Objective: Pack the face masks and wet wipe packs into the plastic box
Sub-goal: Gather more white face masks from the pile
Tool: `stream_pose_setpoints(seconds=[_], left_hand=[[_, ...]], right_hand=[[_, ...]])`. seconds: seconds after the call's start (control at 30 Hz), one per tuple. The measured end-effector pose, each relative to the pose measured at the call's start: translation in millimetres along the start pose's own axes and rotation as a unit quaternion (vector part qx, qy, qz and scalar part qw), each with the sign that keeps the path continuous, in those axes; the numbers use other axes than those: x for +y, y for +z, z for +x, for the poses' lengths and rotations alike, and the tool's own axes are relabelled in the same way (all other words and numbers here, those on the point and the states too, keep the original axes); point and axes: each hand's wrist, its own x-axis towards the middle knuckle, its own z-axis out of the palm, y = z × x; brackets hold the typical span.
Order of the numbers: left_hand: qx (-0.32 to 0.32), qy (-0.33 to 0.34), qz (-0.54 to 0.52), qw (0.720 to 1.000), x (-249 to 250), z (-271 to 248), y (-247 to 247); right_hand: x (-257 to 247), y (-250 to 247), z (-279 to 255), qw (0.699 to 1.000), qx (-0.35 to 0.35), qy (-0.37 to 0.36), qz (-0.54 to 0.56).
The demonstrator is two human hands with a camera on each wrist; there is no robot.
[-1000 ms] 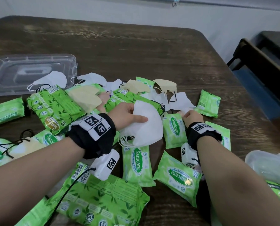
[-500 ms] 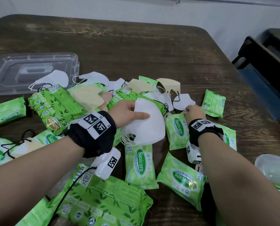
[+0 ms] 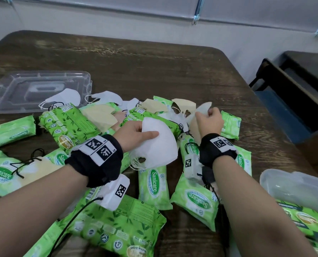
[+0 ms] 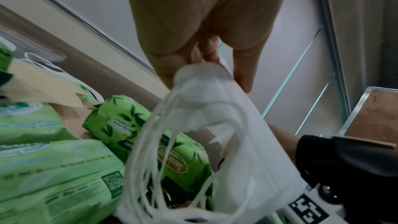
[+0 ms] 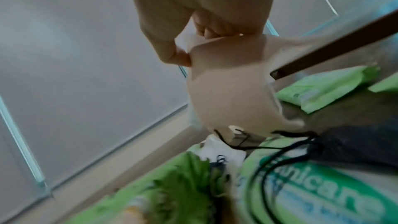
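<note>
My left hand (image 3: 141, 133) grips a stack of white face masks (image 3: 160, 147), thumb on top; in the left wrist view the white masks (image 4: 247, 125) hang from the fingers (image 4: 243, 74) with white ear loops dangling. My right hand (image 3: 208, 117) pinches a pale mask (image 3: 200, 110) lifted off the pile; in the right wrist view this pale mask (image 5: 226, 94) trails black ear loops. Green wet wipe packs (image 3: 152, 184) and loose white and cream masks (image 3: 100, 115) lie scattered on the table. A translucent plastic box (image 3: 293, 186) shows partly at the right edge.
A clear plastic lid (image 3: 24, 89) lies at the back left with a white mask (image 3: 67, 96) on its edge. A large wipe pack (image 3: 117, 225) lies between my forearms. The dark wooden table (image 3: 154, 67) is bare at the back. A dark bench (image 3: 293, 86) stands on the right.
My right hand has closed on a pale mask and raised it off the pile. The left hand keeps hold of the white masks. The head view has tilted up.
</note>
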Motion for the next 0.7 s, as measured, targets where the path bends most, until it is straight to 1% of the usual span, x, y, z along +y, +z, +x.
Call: stream_pose_setpoints(seconds=[0.07,0.13,0.27,0.33,0.4,0.53,0.57,0.7], left_hand=[[0.014,0.005,-0.001,1.0,2.0,-12.1,-2.4],[0.021,0.002,-0.006,1.0,3.9,-27.3,-5.0],[0.051,-0.013,-0.024,0.998,2.0,-61.8,-13.1],[0.067,-0.022,-0.025,0.997,-3.4,-75.8,-18.6],[0.086,-0.037,-0.025,0.995,-5.7,-90.7,-23.1],[0.103,-0.043,-0.005,0.994,-12.4,-115.0,-28.3],[0.106,-0.04,0.004,0.994,-13.4,-120.3,-28.4],[0.1,-0.033,0.026,0.994,-15.9,-134.7,-30.3]], right_hand=[[-7.0,-4.1,-13.5,0.998,-0.021,0.042,0.034],[-8.2,-8.7,-30.4,0.993,-0.066,0.076,0.062],[-5.9,-14.5,-73.7,0.979,-0.166,0.069,0.092],[-8.8,-18.9,-97.4,0.975,-0.196,0.062,0.087],[-10.9,-22.9,-114.9,0.973,-0.215,0.039,0.079],[-15.2,-33.8,-145.6,0.974,-0.22,0.019,0.056],[-15.0,-35.3,-152.1,0.974,-0.217,0.014,0.06],[-29.4,-51.0,-182.9,0.97,-0.219,-0.045,0.095]])
